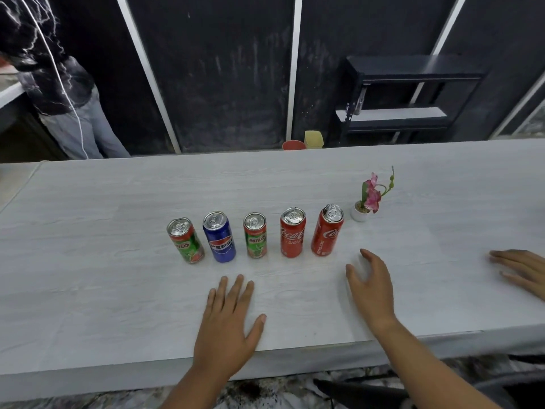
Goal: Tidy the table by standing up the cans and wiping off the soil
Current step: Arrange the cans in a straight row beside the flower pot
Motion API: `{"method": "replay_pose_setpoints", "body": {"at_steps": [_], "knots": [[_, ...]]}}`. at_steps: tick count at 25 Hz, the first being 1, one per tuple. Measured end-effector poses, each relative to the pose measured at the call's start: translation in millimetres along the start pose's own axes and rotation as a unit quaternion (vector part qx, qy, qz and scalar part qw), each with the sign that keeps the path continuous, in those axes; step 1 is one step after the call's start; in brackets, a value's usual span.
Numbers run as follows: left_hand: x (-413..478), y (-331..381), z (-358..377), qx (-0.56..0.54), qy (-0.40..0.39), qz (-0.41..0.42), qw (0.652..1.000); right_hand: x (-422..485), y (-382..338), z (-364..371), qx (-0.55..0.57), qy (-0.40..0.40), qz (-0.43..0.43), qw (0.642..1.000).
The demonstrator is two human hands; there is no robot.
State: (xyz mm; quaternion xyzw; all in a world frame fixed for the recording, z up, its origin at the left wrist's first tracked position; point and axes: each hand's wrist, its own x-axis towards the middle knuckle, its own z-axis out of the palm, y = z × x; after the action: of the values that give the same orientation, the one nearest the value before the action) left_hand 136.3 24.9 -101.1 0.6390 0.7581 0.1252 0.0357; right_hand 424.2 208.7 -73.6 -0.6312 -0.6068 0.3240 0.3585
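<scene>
Head view showed the tidying looking all but finished: five cans (pixel 255 236) stood upright in a row across the middle of the worktop (pixel 103 290). No soil could be made out on its pale surface. A small flower pot (pixel 360 214) stood upright just beside the rightmost can (pixel 327 231). The left hand (pixel 227 320) lay flat in front of the row, fingers straight, holding nothing. The right hand (pixel 373 290) sat near the rightmost can but apart from it, fingers loosely spread and empty. Another person's hand (pixel 522 270) rested at the right edge.
</scene>
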Motion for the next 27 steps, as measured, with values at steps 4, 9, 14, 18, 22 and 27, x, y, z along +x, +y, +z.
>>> {"method": "replay_pose_setpoints", "body": {"at_steps": [4, 9, 14, 18, 22, 27], "knots": [[4.3, -1.1, 0.8, 0.009, 0.006, -0.013, 1.000, 69.0, -4.8, -16.5, 0.008, 0.014, 0.038, 0.999], [3.6, -2.4, 3.8, 0.013, 0.011, -0.010, 1.000, 125.7, -17.7, -5.8, 0.029, 0.034, 0.041, 0.998], [6.2, -0.8, 4.6, 0.010, 0.013, -0.006, 1.000, 146.8, -21.9, 3.3, -0.031, 0.097, 0.050, 0.994], [5.9, 1.0, 0.9, 0.012, 0.003, -0.020, 1.000, 130.9, -19.3, -2.0, 0.054, 0.093, 0.037, 0.993], [7.1, 1.1, 1.1, 0.007, 0.008, -0.018, 1.000, 89.3, -8.9, -18.1, 0.101, 0.082, 0.041, 0.991], [5.9, 4.3, -0.6, -0.008, 0.019, -0.016, 1.000, 21.7, 9.5, -31.2, 0.080, 0.050, 0.051, 0.994]]}}
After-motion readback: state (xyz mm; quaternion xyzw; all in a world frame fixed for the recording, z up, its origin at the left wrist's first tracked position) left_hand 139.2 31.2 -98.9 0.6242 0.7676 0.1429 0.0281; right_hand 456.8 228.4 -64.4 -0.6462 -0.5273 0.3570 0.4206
